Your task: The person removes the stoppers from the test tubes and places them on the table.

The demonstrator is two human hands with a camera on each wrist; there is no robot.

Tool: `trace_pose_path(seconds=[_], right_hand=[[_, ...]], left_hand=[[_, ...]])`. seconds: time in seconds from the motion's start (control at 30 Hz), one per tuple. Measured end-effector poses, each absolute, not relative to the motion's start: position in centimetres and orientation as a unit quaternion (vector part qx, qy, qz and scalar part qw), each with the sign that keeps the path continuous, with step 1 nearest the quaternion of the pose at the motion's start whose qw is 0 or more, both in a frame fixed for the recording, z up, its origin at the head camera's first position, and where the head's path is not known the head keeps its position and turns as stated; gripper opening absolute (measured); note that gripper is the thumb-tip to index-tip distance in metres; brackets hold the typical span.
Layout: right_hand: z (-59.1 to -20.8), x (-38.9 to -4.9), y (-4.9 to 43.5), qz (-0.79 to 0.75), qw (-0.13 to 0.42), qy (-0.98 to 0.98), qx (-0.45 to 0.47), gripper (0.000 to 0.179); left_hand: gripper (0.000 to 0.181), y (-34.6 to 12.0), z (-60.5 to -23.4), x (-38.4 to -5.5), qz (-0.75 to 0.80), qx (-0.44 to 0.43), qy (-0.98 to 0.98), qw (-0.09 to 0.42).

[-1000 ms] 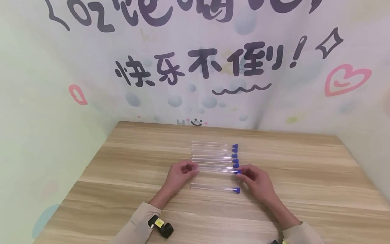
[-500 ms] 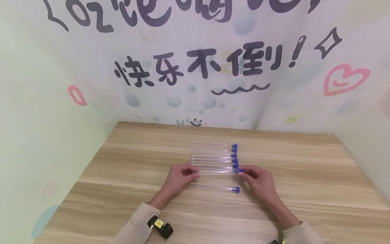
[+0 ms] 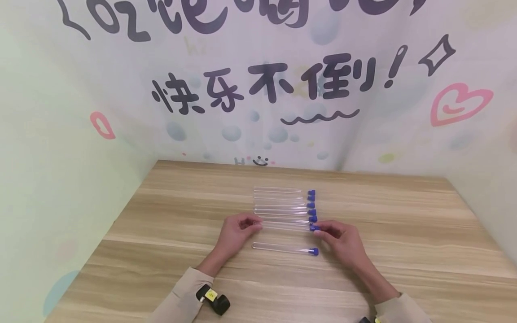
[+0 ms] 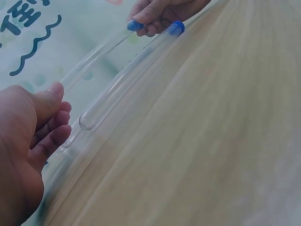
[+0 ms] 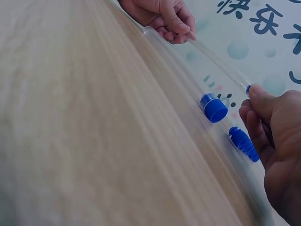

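Observation:
A clear test tube [image 4: 99, 59] is held between both hands, raised above the table in the wrist views. My left hand [image 3: 237, 231] pinches its rounded end between thumb and fingers. At the other end my right hand [image 3: 342, 237] pinches the blue cap [image 4: 134, 25], which sits at the tube's mouth. Nearer to me, a capped test tube [image 3: 282, 247] lies on the table, its blue cap [image 5: 214, 108] to the right. Just beyond the held tube, several clear tubes [image 3: 278, 190] lie side by side, with blue caps [image 3: 311, 198] in a column by their right ends.
The wooden table [image 3: 169, 251] meets a printed white cloth backdrop [image 3: 210, 134] at its far edge. A pale wall [image 3: 48, 179] borders it on the left. A black camera strap [image 3: 214, 299] sits on the left sleeve.
The right hand and cap have shifted slightly nearer to me and the held tube's tilt has changed a little. The left hand dipped towards me, then moved back. Both grips stay. The lying tubes have not moved.

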State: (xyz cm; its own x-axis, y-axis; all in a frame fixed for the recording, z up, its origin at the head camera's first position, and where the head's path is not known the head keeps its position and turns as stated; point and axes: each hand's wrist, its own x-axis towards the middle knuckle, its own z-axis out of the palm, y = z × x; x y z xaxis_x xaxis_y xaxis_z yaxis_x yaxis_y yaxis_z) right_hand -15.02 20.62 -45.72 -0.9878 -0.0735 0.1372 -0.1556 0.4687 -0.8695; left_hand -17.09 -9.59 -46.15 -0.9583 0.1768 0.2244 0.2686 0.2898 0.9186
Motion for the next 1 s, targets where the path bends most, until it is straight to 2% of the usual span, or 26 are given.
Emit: trace_pose_path(seconds=[0.67, 1.0], right_hand=[[-44.87, -14.97, 20.63, 0.480, 0.040, -0.874, 0.057, 0.024], [-44.74, -14.95, 20.62, 0.464, 0.062, -0.881, 0.068, 0.020]], left_hand=[[0.009, -9.33, -45.83, -17.23, -0.572, -0.129, -0.807, 0.069], [0.009, -9.20, -45.96, -17.12, -0.579, -0.145, -0.796, 0.099]])
